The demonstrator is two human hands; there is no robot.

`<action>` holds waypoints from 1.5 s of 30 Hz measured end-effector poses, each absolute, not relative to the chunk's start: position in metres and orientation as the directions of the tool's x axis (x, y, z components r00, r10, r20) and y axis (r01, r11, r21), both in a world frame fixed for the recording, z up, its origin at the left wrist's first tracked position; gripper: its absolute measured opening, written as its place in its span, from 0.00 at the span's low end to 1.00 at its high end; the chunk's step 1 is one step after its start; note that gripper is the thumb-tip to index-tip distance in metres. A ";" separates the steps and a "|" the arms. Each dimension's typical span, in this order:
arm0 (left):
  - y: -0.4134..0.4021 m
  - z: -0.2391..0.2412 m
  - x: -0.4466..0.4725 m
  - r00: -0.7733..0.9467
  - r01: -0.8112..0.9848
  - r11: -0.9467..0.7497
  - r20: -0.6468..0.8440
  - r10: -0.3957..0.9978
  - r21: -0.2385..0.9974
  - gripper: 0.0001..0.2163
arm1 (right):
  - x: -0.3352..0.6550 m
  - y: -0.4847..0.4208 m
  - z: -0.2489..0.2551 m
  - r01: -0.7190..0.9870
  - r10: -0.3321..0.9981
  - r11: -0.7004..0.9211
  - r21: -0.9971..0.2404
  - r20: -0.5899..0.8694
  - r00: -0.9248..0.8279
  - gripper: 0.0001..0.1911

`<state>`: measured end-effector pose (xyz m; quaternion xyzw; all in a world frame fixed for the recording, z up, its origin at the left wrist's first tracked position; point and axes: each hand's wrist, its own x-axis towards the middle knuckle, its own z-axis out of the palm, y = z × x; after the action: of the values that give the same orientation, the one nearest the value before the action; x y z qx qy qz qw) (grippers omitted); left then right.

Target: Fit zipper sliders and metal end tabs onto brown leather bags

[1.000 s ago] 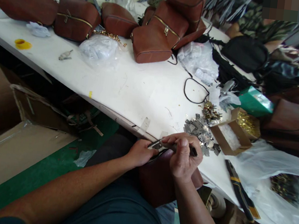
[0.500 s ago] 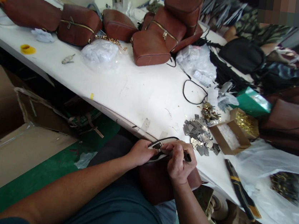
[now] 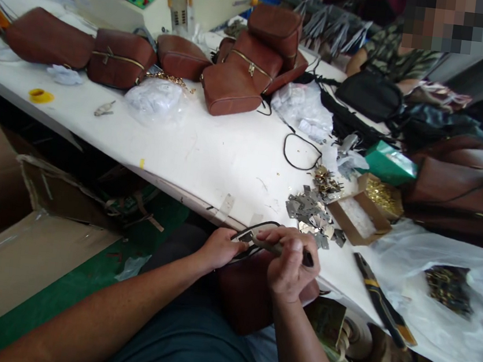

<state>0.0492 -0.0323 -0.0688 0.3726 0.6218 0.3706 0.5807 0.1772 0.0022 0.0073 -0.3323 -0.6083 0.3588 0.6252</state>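
Holding a brown bag (image 3: 245, 303) in the lap, at the lower centre of the frame, with its body dropping toward the bottom edge and its mouth turned up toward the top. Slanting the long axis of its dark-edged, pale-lined rim (image 3: 268, 225) from lower left to upper right. Pinching the rim's left end with the left hand (image 3: 221, 248), fingers closed on the edge, near a small dark patch (image 3: 244, 237) in the lining. Gripping a grey tool (image 3: 275, 247) in the right hand (image 3: 295, 268), with fingers curled tight around it. Pointing its narrow end left and slightly up, toward the patch, and its dark butt right and slightly down, with the long axis nearly level across the frame. Cannot tell of contact between tip and patch.

Having a pile of flat metal plates (image 3: 308, 209) just beyond the hands, right of centre on the white surface (image 3: 209, 154), with brass-coloured pieces (image 3: 326, 182) behind. Keeping a cardboard box (image 3: 368, 237) just right of the pile, and black-and-yellow handles (image 3: 384, 302) at lower right, slanting from upper left to lower right. Stacking more brown bags (image 3: 234, 90) at upper centre. Showing a person's patterned sleeve (image 3: 376, 54) at upper right, beside a black bag (image 3: 371, 97). Leaving an open carton (image 3: 41, 251) at lower left.
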 end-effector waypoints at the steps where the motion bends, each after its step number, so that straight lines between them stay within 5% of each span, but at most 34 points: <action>1: -0.033 -0.069 0.048 -0.044 0.053 0.443 -0.441 0.897 0.895 0.12 | 0.179 0.004 0.021 -0.082 0.833 0.553 -0.829 0.549 0.065 0.14; 4: -0.035 -0.062 0.043 -0.009 0.130 0.410 -0.413 0.911 0.903 0.13 | 0.198 0.015 0.058 -0.053 0.756 0.628 -0.776 0.593 0.277 0.16; 7: -0.039 -0.042 0.034 0.064 0.218 0.325 -0.346 0.936 0.920 0.13 | 0.238 0.031 0.063 0.356 0.761 0.506 -0.786 0.601 0.245 0.19; 11: -0.040 -0.010 0.015 0.156 0.445 0.184 -0.278 0.948 0.877 0.16 | 0.293 0.048 0.018 0.883 0.939 0.222 -0.414 0.336 -0.078 0.20; 14: -0.041 0.006 0.001 0.200 0.673 0.004 -0.188 0.962 0.740 0.14 | 0.314 0.056 -0.015 0.959 0.966 0.227 -0.171 0.162 -0.200 0.17; 16: -0.044 0.012 -0.006 0.256 0.744 -0.109 -0.131 0.958 0.659 0.12 | 0.321 0.055 -0.026 0.958 0.958 0.258 -0.126 0.159 -0.237 0.17; 19: -0.049 0.015 -0.012 0.321 0.778 -0.178 -0.138 0.937 0.602 0.13 | 0.333 0.039 -0.032 0.937 0.934 0.257 -0.237 0.309 -0.178 0.22; 22: -0.052 0.012 -0.013 0.360 0.788 -0.177 -0.208 0.910 0.590 0.13 | 0.354 0.002 -0.043 0.822 0.885 0.185 -0.538 0.454 0.098 0.16; 26: -0.051 0.009 -0.007 0.399 0.780 -0.154 -0.291 0.870 0.607 0.14 | 0.388 -0.051 -0.079 0.433 0.806 -0.149 -0.889 0.144 0.574 0.16; 28: -0.049 0.009 0.000 0.442 0.772 -0.173 -0.321 0.838 0.611 0.14 | 0.400 -0.064 -0.098 0.293 0.777 -0.237 -0.926 0.001 0.630 0.21; 33: -0.041 0.012 0.023 0.499 0.787 -0.282 -0.297 0.814 0.549 0.14 | 0.405 -0.058 -0.118 0.168 0.795 -0.223 -0.960 -0.079 0.602 0.24; 38: -0.035 0.007 0.035 0.507 0.803 -0.421 -0.112 0.855 0.421 0.09 | 0.403 -0.049 -0.119 0.112 0.748 -0.204 -0.972 -0.081 0.659 0.25; 45: -0.031 0.003 0.030 0.566 0.774 -0.588 0.159 0.809 0.235 0.18 | 0.402 -0.046 -0.132 -0.068 0.789 -0.144 -0.987 -0.156 0.594 0.23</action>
<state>0.0298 -0.0309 0.0032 0.8821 0.4488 0.1255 0.0691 0.4018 -0.0463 -0.1319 -0.6654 -0.2712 0.3599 0.5952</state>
